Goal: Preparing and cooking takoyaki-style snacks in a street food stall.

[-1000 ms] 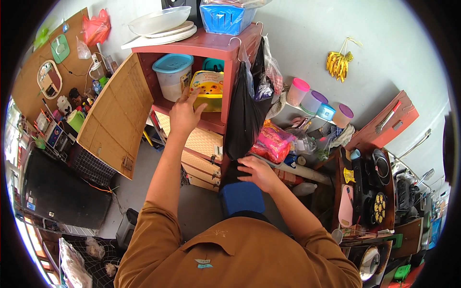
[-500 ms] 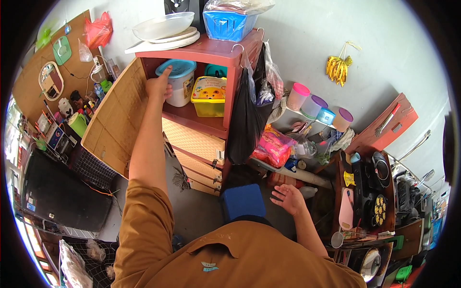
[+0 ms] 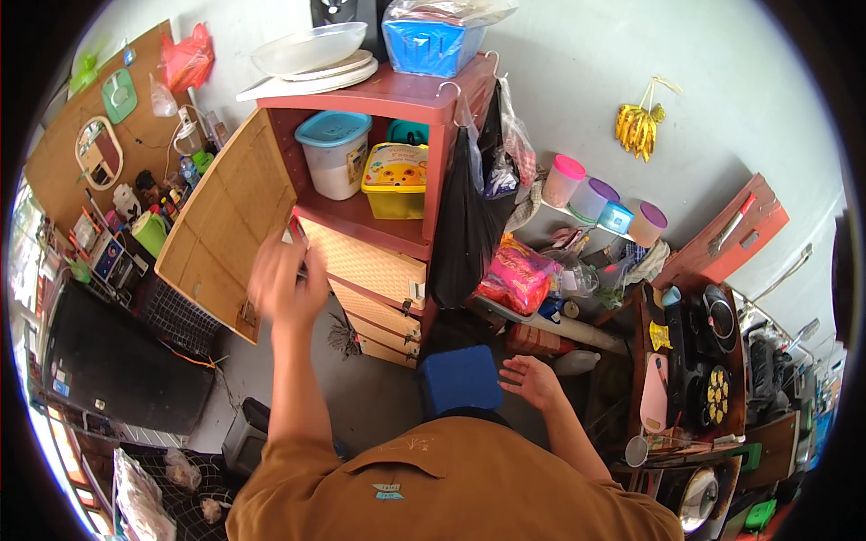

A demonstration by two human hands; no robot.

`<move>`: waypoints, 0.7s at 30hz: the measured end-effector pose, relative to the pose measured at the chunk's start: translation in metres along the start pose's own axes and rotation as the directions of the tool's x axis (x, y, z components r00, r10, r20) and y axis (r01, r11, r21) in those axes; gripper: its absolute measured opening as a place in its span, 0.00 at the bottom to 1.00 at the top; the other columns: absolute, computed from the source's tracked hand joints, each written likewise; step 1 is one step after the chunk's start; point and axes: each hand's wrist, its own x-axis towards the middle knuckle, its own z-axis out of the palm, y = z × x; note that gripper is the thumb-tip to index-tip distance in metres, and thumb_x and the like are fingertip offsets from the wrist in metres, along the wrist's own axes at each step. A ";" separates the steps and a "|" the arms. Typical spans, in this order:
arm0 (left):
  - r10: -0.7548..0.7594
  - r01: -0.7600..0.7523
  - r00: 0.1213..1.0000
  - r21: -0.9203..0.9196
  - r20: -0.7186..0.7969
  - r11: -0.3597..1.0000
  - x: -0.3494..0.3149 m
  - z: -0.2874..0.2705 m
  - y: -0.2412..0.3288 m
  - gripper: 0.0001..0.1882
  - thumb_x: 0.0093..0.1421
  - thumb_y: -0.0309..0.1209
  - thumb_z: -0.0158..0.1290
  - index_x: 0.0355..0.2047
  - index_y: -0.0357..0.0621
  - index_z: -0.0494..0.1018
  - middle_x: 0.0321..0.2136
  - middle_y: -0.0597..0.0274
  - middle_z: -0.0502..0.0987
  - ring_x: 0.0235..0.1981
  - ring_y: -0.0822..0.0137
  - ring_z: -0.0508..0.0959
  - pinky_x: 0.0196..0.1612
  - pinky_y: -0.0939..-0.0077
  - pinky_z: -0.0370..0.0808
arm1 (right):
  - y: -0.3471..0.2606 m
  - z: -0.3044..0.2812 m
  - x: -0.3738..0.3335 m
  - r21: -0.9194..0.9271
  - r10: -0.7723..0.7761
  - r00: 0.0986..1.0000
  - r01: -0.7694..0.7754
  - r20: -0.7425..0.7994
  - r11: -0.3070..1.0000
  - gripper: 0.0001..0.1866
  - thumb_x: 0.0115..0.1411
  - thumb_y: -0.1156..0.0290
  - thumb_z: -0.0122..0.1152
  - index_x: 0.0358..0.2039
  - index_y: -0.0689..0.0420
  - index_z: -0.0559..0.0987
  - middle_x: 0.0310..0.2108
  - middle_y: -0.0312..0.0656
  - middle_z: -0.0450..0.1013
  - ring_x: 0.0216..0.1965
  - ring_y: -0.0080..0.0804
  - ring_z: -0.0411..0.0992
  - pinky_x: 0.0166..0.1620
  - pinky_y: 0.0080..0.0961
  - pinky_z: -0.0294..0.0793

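Observation:
My left hand (image 3: 290, 278), blurred by motion, is in front of the cabinet's swung-out door (image 3: 230, 216), near its lower inner corner. Whether it touches the door cannot be made out. Inside the top compartment of the red-brown cabinet (image 3: 361, 216) stand a clear tub with a blue lid (image 3: 336, 167) and white contents, and a yellow box with a cartoon animal lid (image 3: 397, 180). A teal container (image 3: 408, 132) shows behind them. My right hand (image 3: 532, 382) hangs with loosely bent fingers, holding nothing, beside a blue stool (image 3: 460, 379).
On the cabinet top lie a bowl and plates (image 3: 311, 68) and a blue basket (image 3: 433, 45). A black bag (image 3: 458, 234) hangs on its right side. Drawers (image 3: 374, 266) sit below the compartment. To the right is a stove (image 3: 704, 361); at left, a dark appliance (image 3: 126, 361).
My left hand has let go of the blue-lidded tub and come down and back toward me, out of the compartment. The tub stays in the cabinet. My right hand has shifted slightly.

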 end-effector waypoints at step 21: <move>-0.252 0.331 0.847 -0.093 0.468 0.939 -0.075 0.034 0.058 0.28 0.61 0.32 0.60 0.59 0.33 0.68 0.57 0.40 0.72 0.58 0.43 0.71 0.61 0.54 0.67 | 0.085 -0.133 -0.027 -0.106 -0.020 0.886 -0.033 -0.464 0.994 0.14 0.60 0.59 0.63 0.41 0.54 0.77 0.41 0.35 0.73 0.41 0.30 0.72 0.44 0.36 0.75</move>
